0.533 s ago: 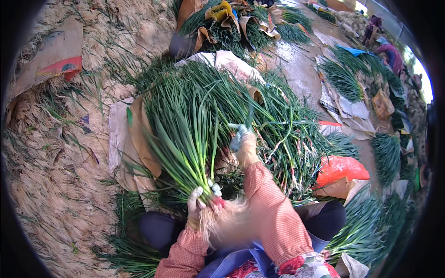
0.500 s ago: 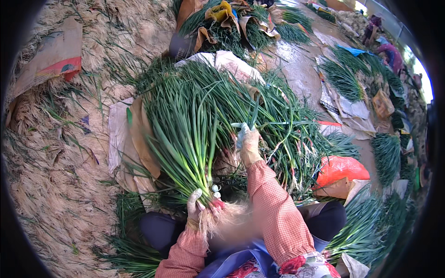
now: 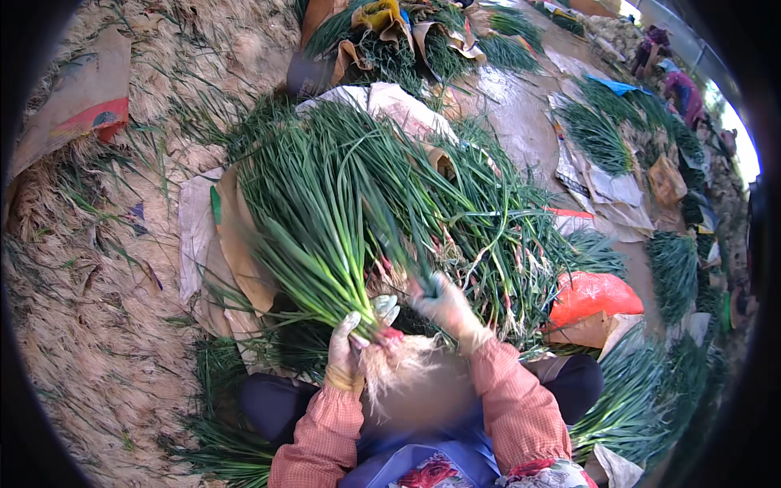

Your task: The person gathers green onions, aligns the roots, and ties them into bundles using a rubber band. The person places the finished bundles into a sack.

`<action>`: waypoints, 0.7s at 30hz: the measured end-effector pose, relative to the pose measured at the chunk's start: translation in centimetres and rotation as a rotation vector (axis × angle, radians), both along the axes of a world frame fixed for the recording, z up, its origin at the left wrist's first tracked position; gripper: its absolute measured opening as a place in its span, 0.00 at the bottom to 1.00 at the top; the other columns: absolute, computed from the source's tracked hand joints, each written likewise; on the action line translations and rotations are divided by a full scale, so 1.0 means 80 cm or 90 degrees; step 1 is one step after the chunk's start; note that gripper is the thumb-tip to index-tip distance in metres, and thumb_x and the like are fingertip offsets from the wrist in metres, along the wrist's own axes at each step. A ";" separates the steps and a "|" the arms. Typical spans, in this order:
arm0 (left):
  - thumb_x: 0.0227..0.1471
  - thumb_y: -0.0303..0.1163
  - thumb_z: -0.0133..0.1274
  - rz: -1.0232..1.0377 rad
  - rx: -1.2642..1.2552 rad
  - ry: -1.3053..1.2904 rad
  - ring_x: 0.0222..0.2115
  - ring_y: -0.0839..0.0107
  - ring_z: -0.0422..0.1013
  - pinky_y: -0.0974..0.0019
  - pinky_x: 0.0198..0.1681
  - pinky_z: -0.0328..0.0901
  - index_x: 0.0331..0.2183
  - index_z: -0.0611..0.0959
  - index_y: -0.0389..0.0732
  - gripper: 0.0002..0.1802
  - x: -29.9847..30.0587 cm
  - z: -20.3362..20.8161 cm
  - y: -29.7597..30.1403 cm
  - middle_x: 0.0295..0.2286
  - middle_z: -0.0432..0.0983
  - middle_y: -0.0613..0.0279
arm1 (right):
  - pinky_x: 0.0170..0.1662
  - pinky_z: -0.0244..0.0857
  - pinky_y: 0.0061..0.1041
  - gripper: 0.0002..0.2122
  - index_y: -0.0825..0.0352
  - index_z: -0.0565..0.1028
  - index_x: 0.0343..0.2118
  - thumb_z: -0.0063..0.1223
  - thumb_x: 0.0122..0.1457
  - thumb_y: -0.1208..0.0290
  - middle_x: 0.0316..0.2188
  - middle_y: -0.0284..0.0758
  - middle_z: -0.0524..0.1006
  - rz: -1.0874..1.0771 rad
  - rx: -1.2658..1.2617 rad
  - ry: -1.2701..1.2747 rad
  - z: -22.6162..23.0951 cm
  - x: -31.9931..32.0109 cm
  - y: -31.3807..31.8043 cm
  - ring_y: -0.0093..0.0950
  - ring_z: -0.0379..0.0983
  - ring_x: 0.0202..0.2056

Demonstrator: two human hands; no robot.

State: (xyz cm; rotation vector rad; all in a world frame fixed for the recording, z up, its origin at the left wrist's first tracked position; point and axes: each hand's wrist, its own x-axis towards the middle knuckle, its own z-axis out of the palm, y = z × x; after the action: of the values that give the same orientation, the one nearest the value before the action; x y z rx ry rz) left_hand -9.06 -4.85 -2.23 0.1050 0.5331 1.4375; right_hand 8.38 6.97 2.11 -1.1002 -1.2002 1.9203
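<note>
My gloved left hand [image 3: 342, 348] is closed round the base of a thick bunch of green onions [image 3: 340, 259]. Their leaves fan up and away to the left, while the reddish bulbs and pale, stringy roots hang out beside my fingers. To its right, my gloved right hand [image 3: 450, 309] is closed on a spring onion [image 3: 404, 256], smeared by motion, whose dark leaves slant up and left; its root end is not clear. Just beyond that hand lies a wide pile of loose green onions [image 3: 496, 236], many with pink bulbs and roots toward me.
Dry root litter [image 3: 106, 325] covers the ground at left, with a torn paper sack [image 3: 77, 110] on it. A red plastic bag [image 3: 594, 298] sits right of the pile. More onion bundles [image 3: 598, 134] lie farther right. Two people [image 3: 682, 93] are at the far right.
My right hand has come back from over the pile, down toward the roots of the bunch, bringing an onion along. My left hand still grips the bunch, and the view has shifted slightly.
</note>
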 end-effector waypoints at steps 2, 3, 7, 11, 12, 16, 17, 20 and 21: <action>0.53 0.37 0.46 0.057 -0.006 -0.094 0.32 0.53 0.74 0.55 0.35 0.72 0.46 0.70 0.30 0.24 0.003 -0.057 0.009 0.38 0.74 0.44 | 0.41 0.66 0.18 0.15 0.68 0.70 0.47 0.54 0.57 0.76 0.37 0.33 0.75 0.134 -0.090 0.153 -0.004 0.006 -0.039 0.21 0.70 0.37; 0.52 0.36 0.47 0.076 -0.054 -0.044 0.29 0.52 0.74 0.53 0.33 0.72 0.45 0.71 0.31 0.22 0.009 -0.043 0.014 0.35 0.75 0.46 | 0.39 0.67 0.18 0.13 0.67 0.71 0.46 0.54 0.57 0.75 0.35 0.32 0.75 0.148 -0.061 0.074 -0.017 0.014 -0.029 0.20 0.71 0.35; 0.51 0.34 0.50 0.124 -0.136 -0.013 0.24 0.55 0.75 0.53 0.29 0.72 0.41 0.74 0.33 0.17 0.014 -0.012 0.017 0.28 0.77 0.52 | 0.43 0.67 0.29 0.21 0.71 0.68 0.49 0.52 0.55 0.65 0.34 0.43 0.78 0.093 0.177 -0.416 0.047 -0.011 0.016 0.34 0.76 0.36; 0.48 0.31 0.53 0.119 -0.151 0.099 0.19 0.74 0.70 0.70 0.26 0.68 0.27 0.78 0.40 0.05 0.028 0.000 0.020 0.22 0.75 0.64 | 0.41 0.68 0.35 0.31 0.70 0.60 0.55 0.54 0.52 0.56 0.34 0.50 0.76 0.198 0.495 -0.655 0.015 -0.074 0.044 0.43 0.75 0.36; 0.48 0.31 0.54 0.140 -0.165 0.143 0.18 0.75 0.70 0.71 0.24 0.67 0.27 0.78 0.40 0.05 0.031 0.009 0.022 0.21 0.75 0.65 | 0.41 0.68 0.36 0.28 0.71 0.63 0.53 0.54 0.53 0.59 0.34 0.48 0.77 0.202 0.369 -0.637 0.021 -0.086 0.054 0.43 0.75 0.35; 0.47 0.32 0.53 0.059 -0.075 0.039 0.21 0.70 0.72 0.68 0.27 0.71 0.37 0.78 0.31 0.16 0.031 0.039 0.023 0.29 0.78 0.55 | 0.19 0.58 0.13 0.13 0.69 0.70 0.44 0.52 0.56 0.73 0.24 0.32 0.75 -0.015 -0.099 -0.058 -0.017 -0.054 0.046 0.16 0.67 0.19; 0.47 0.33 0.51 0.084 -0.094 -0.025 0.25 0.66 0.74 0.64 0.32 0.73 0.40 0.76 0.28 0.20 0.033 0.040 0.020 0.33 0.78 0.50 | 0.18 0.58 0.13 0.12 0.69 0.70 0.43 0.51 0.56 0.73 0.23 0.31 0.75 0.004 -0.131 -0.018 -0.014 -0.050 0.040 0.17 0.67 0.18; 0.46 0.32 0.53 0.062 -0.095 0.035 0.23 0.68 0.73 0.66 0.29 0.71 0.38 0.77 0.30 0.18 0.019 0.004 0.013 0.30 0.78 0.54 | 0.24 0.65 0.16 0.12 0.69 0.71 0.43 0.52 0.57 0.71 0.27 0.35 0.77 -0.030 -0.038 -0.074 0.002 -0.060 0.023 0.20 0.71 0.21; 0.45 0.31 0.54 0.115 -0.156 0.058 0.22 0.70 0.73 0.68 0.26 0.70 0.36 0.78 0.33 0.15 0.024 0.000 0.011 0.26 0.77 0.58 | 0.35 0.69 0.24 0.18 0.71 0.69 0.46 0.54 0.56 0.66 0.33 0.41 0.78 0.027 0.072 -0.093 -0.013 -0.070 0.028 0.29 0.75 0.31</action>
State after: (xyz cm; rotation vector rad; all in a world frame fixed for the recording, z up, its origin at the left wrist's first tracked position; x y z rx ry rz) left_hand -7.12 -3.98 -2.23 -0.0756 0.8057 1.5354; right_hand 2.79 9.18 1.06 -1.1794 -1.4040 1.8051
